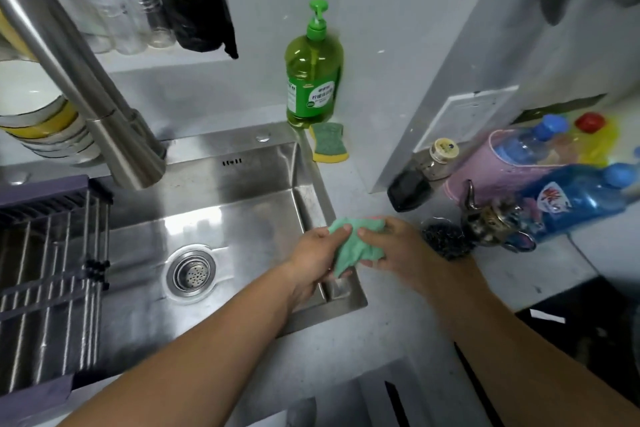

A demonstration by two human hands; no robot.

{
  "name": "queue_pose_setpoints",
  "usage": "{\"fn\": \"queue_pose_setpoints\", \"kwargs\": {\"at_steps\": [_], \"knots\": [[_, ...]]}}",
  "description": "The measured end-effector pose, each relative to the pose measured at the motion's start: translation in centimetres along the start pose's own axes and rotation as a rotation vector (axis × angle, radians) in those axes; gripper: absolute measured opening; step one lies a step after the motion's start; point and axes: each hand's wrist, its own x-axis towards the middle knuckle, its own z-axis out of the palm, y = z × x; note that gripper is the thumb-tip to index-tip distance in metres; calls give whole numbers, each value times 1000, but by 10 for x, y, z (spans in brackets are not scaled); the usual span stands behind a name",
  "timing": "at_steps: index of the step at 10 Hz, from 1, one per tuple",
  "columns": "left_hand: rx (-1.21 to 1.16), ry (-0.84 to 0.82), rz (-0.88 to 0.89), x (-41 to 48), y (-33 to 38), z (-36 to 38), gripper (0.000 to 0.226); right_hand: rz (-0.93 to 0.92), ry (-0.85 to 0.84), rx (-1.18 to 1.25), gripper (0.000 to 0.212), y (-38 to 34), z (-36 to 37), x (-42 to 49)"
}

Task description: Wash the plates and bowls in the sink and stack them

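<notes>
Your stack of bowls (41,121) stands on the counter (398,340) at the far left, behind the faucet (86,87), which crosses in front of it. The bowls nest mouth-up, white with a yellow one among them. The stack's long axis seems to lean toward the right, though that may only be the wide lens.

The sink (242,149) is to its right, and its steel floor shows around the drain strainer (191,273). A wire drying rack (52,270) spans the basin's left part.

Both your hands are over the sink's right rim, near the front corner. Your left hand (315,253) pinches a bunched green cloth (356,246) between thumb and fingers. Your right hand (398,253) has its fingers curled round the cloth's other side. The cloth hangs down between them.

A green soap bottle (313,76) stands upright at the sink's back right corner, with a sponge (329,142) just in front of it. A dark scourer (443,239) lies just beside your right hand. Past it, a pink tub (485,166) holds capped bottles, and a blue bottle (581,198) is in front of the tub. A strip of bare counter runs along the sink's front edge, under your forearms.
</notes>
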Motion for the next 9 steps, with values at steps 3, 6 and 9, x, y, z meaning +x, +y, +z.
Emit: {"fn": "queue_pose_setpoints", "kwargs": {"at_steps": [3,6,9], "knots": [[189,209,94,70,4,27,20,-240,452,-514,27,7,-30,47],[225,224,128,67,1,21,21,-650,544,-1356,34,36,-31,35],[184,156,81,9,-6,-43,6,-251,320,-1419,34,15,-15,21]]}}
